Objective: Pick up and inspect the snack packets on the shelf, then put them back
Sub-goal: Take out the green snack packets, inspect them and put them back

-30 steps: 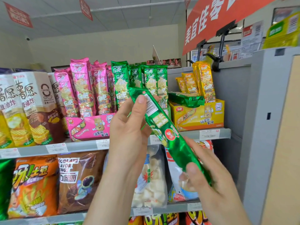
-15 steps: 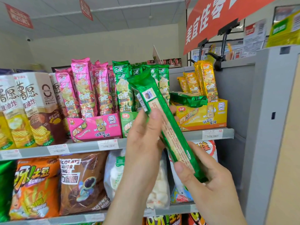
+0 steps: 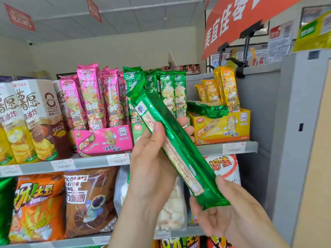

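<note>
Both hands grip the green packet [image 3: 176,149] — left hand [image 3: 152,167] around its middle, right hand [image 3: 220,210] pinching its lower end — tilted, held clear in front of the shelf [image 3: 211,149].

The snack packet [image 3: 179,149] slants before the shelf [image 3: 89,163], left hand [image 3: 149,169] midway, right hand [image 3: 225,217] at its lower end.

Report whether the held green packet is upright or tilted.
Tilted: the green packet slants down-right between the left hand and right hand.
</note>
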Tool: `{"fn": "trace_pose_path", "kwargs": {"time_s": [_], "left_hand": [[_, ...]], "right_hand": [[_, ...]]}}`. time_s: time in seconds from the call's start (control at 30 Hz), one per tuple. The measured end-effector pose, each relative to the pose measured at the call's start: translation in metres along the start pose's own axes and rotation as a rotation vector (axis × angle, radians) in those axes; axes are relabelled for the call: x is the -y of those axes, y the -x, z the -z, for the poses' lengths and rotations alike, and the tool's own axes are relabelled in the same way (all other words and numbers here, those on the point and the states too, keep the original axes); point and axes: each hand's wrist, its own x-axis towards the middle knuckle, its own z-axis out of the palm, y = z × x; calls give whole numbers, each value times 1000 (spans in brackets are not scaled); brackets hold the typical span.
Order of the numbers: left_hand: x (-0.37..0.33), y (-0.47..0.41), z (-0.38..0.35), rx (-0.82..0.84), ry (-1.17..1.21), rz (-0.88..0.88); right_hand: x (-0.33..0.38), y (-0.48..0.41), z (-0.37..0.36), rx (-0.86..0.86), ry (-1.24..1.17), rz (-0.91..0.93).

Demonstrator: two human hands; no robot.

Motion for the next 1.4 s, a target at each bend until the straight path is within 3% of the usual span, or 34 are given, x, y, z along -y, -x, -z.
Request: {"fn": "trace_pose_path", "kwargs": {"time_s": [0.2, 0.4, 0.6, 0.77, 0.9, 1.2, 1.4], "left_hand": [[4, -3, 2, -8, 82, 70], [12, -3, 7, -77, -283, -21], [9, -3, 9, -109, -256, -65], [11, -3, 10, -156, -205, -78], [10, -4, 13, -174, -135, -74], [7, -3, 9, -227, -51, -20], [11, -2, 14, -216, -71, -4]], "right_hand": [[-7, -5, 0, -56, -42, 98], [-6, -7, -9, -289, 198, 298], [-10, -4, -15, -440, 288, 499], [-5, -1, -20, -364, 253, 533], [-4, -1, -15, -397, 209, 532], [0, -6, -10, -294, -217, 442], [-3, -5, -6, -368, -83, 525]]}}
